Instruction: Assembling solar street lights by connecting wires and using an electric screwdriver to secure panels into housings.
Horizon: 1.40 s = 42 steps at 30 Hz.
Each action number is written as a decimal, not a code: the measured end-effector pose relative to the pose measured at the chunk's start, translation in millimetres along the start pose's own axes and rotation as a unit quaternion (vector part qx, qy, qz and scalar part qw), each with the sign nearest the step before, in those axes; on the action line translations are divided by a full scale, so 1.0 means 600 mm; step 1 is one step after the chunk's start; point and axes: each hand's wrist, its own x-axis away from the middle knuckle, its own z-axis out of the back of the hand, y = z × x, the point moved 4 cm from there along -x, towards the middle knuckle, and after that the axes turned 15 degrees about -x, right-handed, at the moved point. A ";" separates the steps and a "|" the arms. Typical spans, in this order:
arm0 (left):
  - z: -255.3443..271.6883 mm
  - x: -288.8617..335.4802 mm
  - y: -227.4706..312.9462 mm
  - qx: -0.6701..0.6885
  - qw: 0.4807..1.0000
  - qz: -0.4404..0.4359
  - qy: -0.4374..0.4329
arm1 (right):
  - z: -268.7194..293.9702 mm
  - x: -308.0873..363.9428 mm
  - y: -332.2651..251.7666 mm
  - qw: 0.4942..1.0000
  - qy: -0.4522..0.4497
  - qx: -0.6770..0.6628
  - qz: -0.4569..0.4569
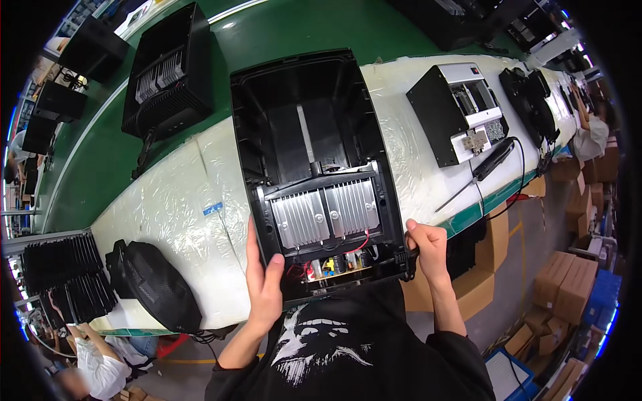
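Note:
A large black plastic casing (304, 134) lies open in front of me, its near edge close to my body. Two finned silver heat sinks (328, 212) sit side by side in its near half. Below them a circuit board (338, 266) shows coloured components, with red wires beside it. My left hand (264, 284) grips the casing's near left side, thumb over the rim and fingers along the outer wall. At the near right corner my right hand (428, 248) is closed in a fist around a black part; its kind is hidden by the fingers.
On the plastic-covered bench (408, 147), a black-and-silver machine (455, 113) and a black screwdriver-like tool (495, 160) with a cord lie right. A black bag-like item (150, 284) is left. Another casing (170, 73) sits on the green surface. Cardboard boxes (565, 281) stand right; other people work nearby.

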 end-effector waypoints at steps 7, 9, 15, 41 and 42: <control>-0.002 0.032 -0.001 0.003 1.000 0.001 0.017 | -0.020 -0.007 -0.004 1.000 -0.020 -0.019 0.003; -0.005 0.030 0.000 0.017 1.000 -0.011 0.009 | -0.017 -0.007 -0.013 1.000 -0.022 0.016 0.012; -0.010 0.014 -0.004 0.017 0.999 -0.042 0.021 | -0.010 -0.006 -0.006 0.999 0.004 0.008 0.034; -0.883 -0.137 0.140 -0.394 0.578 -0.682 -0.211 | 0.576 0.121 0.317 0.663 0.702 0.255 0.040; -0.891 -0.133 0.134 -0.397 0.578 -0.681 -0.212 | 0.614 0.106 0.374 0.695 0.656 0.287 -0.072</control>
